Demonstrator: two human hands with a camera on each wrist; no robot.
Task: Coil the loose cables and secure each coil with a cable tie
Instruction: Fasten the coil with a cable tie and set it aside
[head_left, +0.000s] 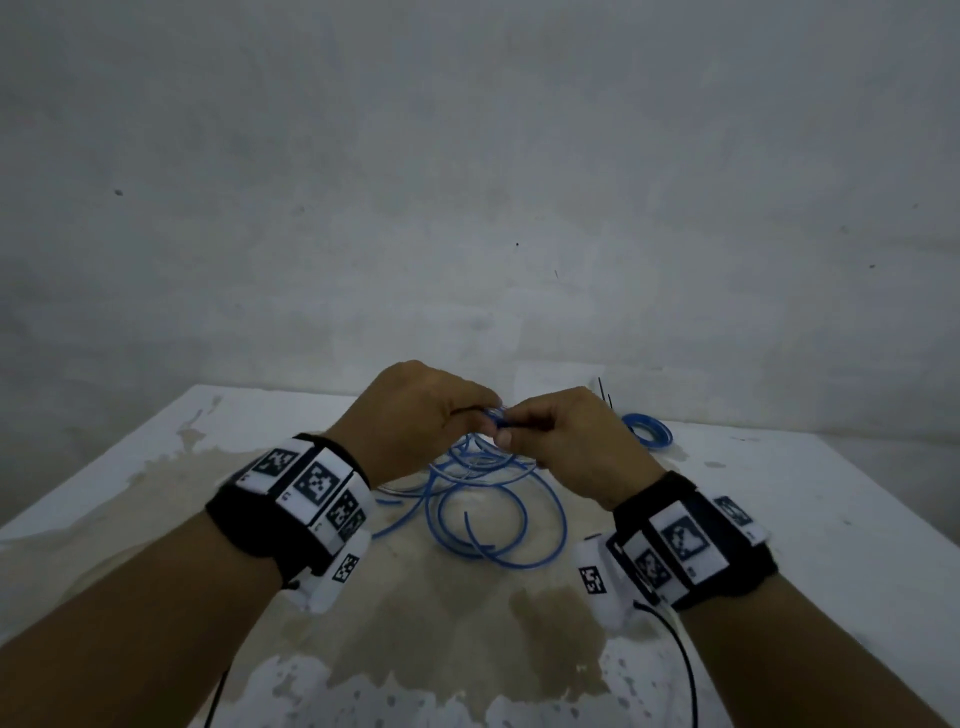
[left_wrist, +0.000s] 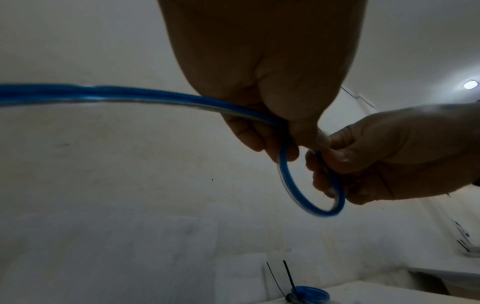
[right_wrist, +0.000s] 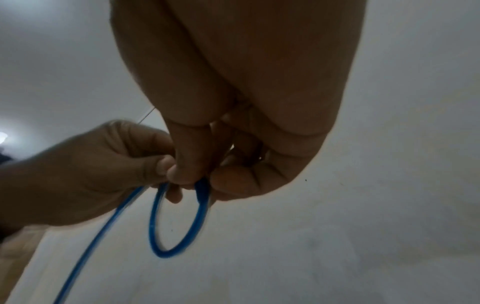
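Observation:
A loose blue cable (head_left: 493, 512) lies in wide tangled loops on the stained white table (head_left: 779, 519). Both hands are raised above it and meet fingertip to fingertip. My left hand (head_left: 470, 413) pinches the cable where a long strand (left_wrist: 103, 95) runs in from the left. My right hand (head_left: 511, 434) pinches the same cable just beside it. Between the two grips hangs one small loop (left_wrist: 311, 191), which also shows as a loop (right_wrist: 176, 224) in the right wrist view. The left hand (right_wrist: 161, 164) and the right hand (left_wrist: 335, 156) touch at the fingertips.
A tight blue coil (head_left: 647, 430) lies at the table's far right, with black cable ties (head_left: 602, 392) standing up beside it. The coil (left_wrist: 309, 294) and ties (left_wrist: 288, 275) also appear low in the left wrist view. A grey wall rises behind the table.

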